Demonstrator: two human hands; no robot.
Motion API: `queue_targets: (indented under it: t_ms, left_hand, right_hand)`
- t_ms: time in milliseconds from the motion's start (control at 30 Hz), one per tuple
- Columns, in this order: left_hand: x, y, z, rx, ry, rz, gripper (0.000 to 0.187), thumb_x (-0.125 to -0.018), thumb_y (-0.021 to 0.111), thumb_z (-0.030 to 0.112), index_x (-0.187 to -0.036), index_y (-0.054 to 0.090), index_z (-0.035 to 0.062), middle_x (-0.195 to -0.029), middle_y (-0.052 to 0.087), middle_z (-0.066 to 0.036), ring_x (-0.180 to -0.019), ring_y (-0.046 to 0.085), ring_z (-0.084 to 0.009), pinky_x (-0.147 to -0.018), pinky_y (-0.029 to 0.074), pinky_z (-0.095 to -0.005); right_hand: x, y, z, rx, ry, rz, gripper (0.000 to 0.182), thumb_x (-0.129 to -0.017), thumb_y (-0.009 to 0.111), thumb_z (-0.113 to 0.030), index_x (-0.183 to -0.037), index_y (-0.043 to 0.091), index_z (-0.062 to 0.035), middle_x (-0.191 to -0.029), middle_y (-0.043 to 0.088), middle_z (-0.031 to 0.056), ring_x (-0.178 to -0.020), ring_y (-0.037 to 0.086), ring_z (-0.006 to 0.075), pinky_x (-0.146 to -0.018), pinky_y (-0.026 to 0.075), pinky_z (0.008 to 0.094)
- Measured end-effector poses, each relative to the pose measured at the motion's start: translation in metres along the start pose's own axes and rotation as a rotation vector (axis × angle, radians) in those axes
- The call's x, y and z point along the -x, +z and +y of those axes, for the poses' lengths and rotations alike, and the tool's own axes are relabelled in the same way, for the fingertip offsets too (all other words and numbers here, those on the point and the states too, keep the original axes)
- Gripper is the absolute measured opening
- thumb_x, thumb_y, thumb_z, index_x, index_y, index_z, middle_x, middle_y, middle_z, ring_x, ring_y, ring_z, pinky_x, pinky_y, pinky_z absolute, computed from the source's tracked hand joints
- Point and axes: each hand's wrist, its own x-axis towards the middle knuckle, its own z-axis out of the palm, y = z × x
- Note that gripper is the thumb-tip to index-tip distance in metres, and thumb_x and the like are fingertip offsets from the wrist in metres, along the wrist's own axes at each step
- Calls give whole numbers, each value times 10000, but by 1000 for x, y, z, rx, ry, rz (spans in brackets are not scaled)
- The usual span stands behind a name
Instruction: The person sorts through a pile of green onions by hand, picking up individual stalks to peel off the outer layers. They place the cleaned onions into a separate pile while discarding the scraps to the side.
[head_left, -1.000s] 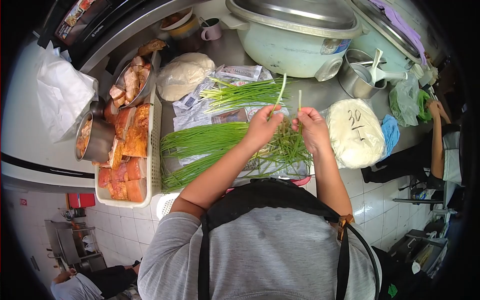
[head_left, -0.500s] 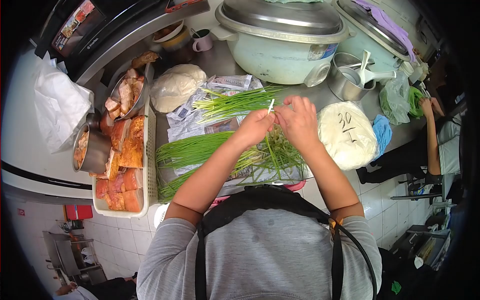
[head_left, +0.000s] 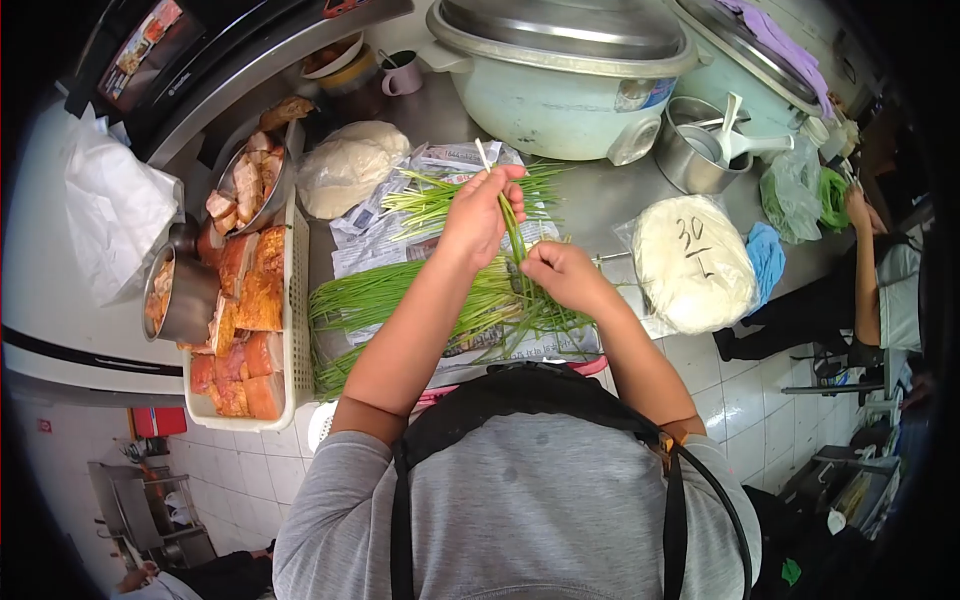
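My left hand (head_left: 483,213) is closed around a few green onions (head_left: 513,222), their white ends sticking up past the fingers and the green leaves hanging down. Lower and to the right, my right hand (head_left: 567,276) pinches the leaves of those stalks. Beneath both hands, newspaper (head_left: 365,245) covers part of the metal counter. A small trimmed-looking bunch of green onions (head_left: 415,207) lies on its upper part, partly behind my left hand. The larger pile of green onions (head_left: 385,295) spreads nearer my body, with loose, tangled greens at its right end.
On the left stands a white basket (head_left: 298,330) of roasted pork pieces, with metal bowls of meat (head_left: 185,305). A large lidded pot (head_left: 550,110) sits at the back, beside a steel pot with ladles (head_left: 690,165). A bag marked 30 (head_left: 695,265) lies right. Another person's hand (head_left: 860,207) works far right.
My left hand has moved left and up, carrying the green onions. My right hand has come down and left, from the white ends to the leaves.
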Motion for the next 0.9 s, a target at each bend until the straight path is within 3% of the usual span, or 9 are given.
queue_targets:
  t_ms: [33, 133, 233, 433, 533, 633, 733, 833, 900]
  left_hand:
    - [3, 5, 0, 9, -13, 19, 213, -853, 355, 212, -881, 462, 29, -637, 430, -22, -576, 415, -128, -543, 383, -266]
    - [3, 4, -3, 130, 10, 33, 189, -856, 344, 221, -860, 429, 52, -622, 402, -19, -576, 408, -142, -561, 378, -278]
    - [-5, -3, 11, 224, 72, 85, 174, -860, 327, 225, -822, 401, 72, -602, 378, -14, -558, 392, -145, -554, 372, -279]
    - [-16, -39, 43, 440, 175, 230, 132, -853, 311, 187, -812, 372, 77, -589, 352, -12, -551, 365, -140, -539, 356, -284]
    - [-15, -44, 33, 447, 162, 301, 118, -848, 315, 174, -794, 365, 82, -576, 340, -4, -534, 346, -136, -537, 352, -285]
    - [-19, -52, 13, 474, 116, 325, 113, -846, 311, 170, -788, 355, 84, -563, 317, 0, -510, 316, -134, -533, 348, -282]
    - [-27, -71, 12, 532, 213, 424, 97, -843, 304, 153, -791, 346, 83, -599, 327, -13, -540, 320, -133, -573, 356, -294]
    - [-45, -85, 14, 672, 225, 593, 76, -832, 303, 145, -813, 349, 87, -659, 345, -29, -595, 341, -144, -638, 362, -313]
    - [-59, -88, 11, 703, 204, 699, 68, -826, 308, 145, -826, 350, 92, -694, 348, -37, -629, 350, -158, -678, 359, -326]
  right_hand:
    - [-2, 2, -2, 46, 67, -22, 229, -806, 445, -240, -790, 512, -22, -703, 550, 99, -664, 538, 139, -564, 413, 271]
    - [-11, 22, -2, -949, 163, 28, 209, -824, 432, -239, -876, 466, -40, -677, 522, 58, -573, 482, 131, -500, 372, 243]
    - [0, 17, -7, -1042, 226, -173, 198, -830, 430, -226, -938, 433, -60, -624, 469, 24, -509, 394, 102, -460, 318, 222]
    - [14, 2, 25, -885, 292, -151, 130, -812, 420, -171, -830, 462, -50, -557, 379, -19, -459, 316, 63, -425, 271, 200]
    - [14, -6, 35, -539, 238, 139, 115, -781, 429, -123, -759, 508, -43, -568, 405, -11, -485, 338, 62, -447, 288, 198]
    - [6, -16, 55, 4, 10, 599, 131, -769, 417, -105, -729, 515, -29, -584, 449, 5, -519, 381, 64, -489, 329, 202]
    - [7, -42, 70, -380, 155, 763, 135, -767, 432, -120, -744, 525, -25, -645, 524, 71, -578, 475, 123, -554, 379, 240]
    - [16, -28, 60, -81, -122, 608, 126, -786, 444, -141, -772, 530, -49, -607, 476, 2, -558, 428, 78, -511, 364, 211]
    - [22, -13, 42, 61, -55, 449, 124, -742, 478, -129, -797, 545, -41, -657, 512, 80, -633, 489, 209, -577, 396, 281]
